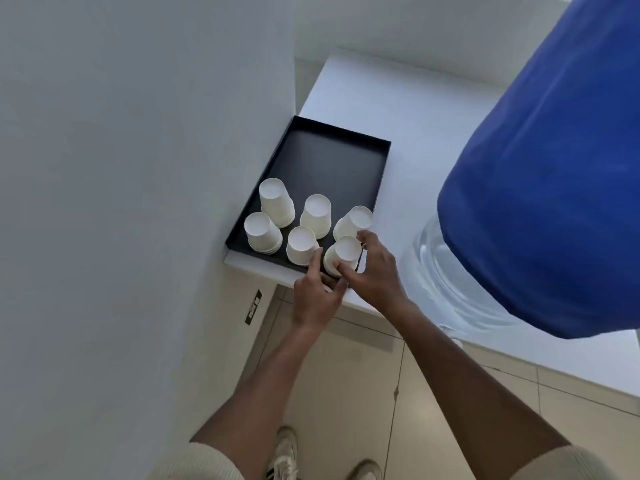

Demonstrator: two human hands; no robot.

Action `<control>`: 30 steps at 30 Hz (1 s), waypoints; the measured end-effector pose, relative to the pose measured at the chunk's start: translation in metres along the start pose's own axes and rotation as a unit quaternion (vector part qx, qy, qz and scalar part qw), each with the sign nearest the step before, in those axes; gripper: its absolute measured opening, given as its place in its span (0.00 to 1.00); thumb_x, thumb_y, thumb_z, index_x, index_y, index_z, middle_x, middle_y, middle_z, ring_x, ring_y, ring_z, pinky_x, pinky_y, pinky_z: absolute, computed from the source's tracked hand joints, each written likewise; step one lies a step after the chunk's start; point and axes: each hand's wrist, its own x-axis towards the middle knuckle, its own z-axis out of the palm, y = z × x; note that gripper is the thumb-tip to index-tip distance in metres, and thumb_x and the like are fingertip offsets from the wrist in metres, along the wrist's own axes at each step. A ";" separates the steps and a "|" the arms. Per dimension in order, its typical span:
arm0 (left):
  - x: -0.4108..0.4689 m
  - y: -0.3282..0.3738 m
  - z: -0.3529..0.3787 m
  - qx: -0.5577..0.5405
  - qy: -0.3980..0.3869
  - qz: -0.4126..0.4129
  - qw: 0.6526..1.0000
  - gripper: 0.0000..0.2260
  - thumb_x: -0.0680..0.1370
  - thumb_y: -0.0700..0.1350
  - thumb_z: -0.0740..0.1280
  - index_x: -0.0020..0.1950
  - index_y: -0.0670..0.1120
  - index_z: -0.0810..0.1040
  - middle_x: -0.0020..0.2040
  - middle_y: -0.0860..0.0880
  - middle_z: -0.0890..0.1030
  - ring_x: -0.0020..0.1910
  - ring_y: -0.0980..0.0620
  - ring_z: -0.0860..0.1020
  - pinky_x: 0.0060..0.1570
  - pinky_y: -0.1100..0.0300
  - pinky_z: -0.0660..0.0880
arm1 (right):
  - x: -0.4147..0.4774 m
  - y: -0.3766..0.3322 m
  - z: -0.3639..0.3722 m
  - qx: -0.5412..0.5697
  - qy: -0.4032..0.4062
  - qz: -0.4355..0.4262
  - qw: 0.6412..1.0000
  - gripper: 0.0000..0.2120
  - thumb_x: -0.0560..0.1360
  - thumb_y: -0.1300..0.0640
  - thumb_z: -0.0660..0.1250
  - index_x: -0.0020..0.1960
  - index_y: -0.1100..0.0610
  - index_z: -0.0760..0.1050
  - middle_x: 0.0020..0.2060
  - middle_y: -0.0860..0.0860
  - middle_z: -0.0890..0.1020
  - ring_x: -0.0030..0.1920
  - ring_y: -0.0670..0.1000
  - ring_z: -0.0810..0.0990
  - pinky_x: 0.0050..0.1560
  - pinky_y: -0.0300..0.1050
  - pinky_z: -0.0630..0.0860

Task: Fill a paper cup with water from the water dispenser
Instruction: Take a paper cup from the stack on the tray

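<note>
Several white paper cups stand upside down, some in short stacks, on a black tray (332,157) on a white counter. My right hand (372,271) is wrapped around the nearest stack of cups (346,249) at the tray's front right corner, thumb on its front side and fingers behind it. My left hand (317,292) touches the base of the same stack from the left, index finger up between it and the neighbouring cup (300,242). The water dispenser's bottle (540,188), under a blue cover, stands at the right; its taps are out of view.
A white wall (138,168) runs along the left, right beside the tray. The white counter (426,133) stretches back and to the right. Below lie a tiled floor (346,375), a wall socket (253,307), and my shoes.
</note>
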 end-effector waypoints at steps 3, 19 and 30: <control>0.005 -0.006 0.005 0.006 0.013 -0.017 1.000 0.35 0.77 0.52 0.73 0.82 0.47 0.64 0.40 0.49 0.86 0.43 0.48 0.83 0.42 0.60 0.70 | 0.003 0.002 0.010 0.018 0.005 0.015 1.000 0.29 0.72 0.54 0.79 0.68 0.61 0.73 0.61 0.55 0.83 0.60 0.58 0.80 0.59 0.48 0.74; 0.016 -0.017 0.021 -0.095 -0.024 -0.087 0.991 0.31 0.73 0.40 0.70 0.74 0.58 0.70 0.33 0.48 0.85 0.19 0.56 0.77 0.17 0.61 0.72 | 0.007 0.018 0.031 0.076 0.038 0.064 0.994 0.26 0.70 0.55 0.82 0.65 0.56 0.79 0.50 0.45 0.84 0.51 0.45 0.80 0.46 0.23 0.70; 0.016 -0.016 0.020 -0.099 -0.019 -0.073 0.992 0.25 0.71 0.47 0.69 0.67 0.61 0.72 0.35 0.50 0.85 0.24 0.46 0.79 0.20 0.56 0.76 | 0.005 0.024 0.031 0.072 0.068 0.044 0.994 0.28 0.68 0.52 0.83 0.65 0.52 0.79 0.52 0.39 0.83 0.53 0.42 0.80 0.49 0.33 0.74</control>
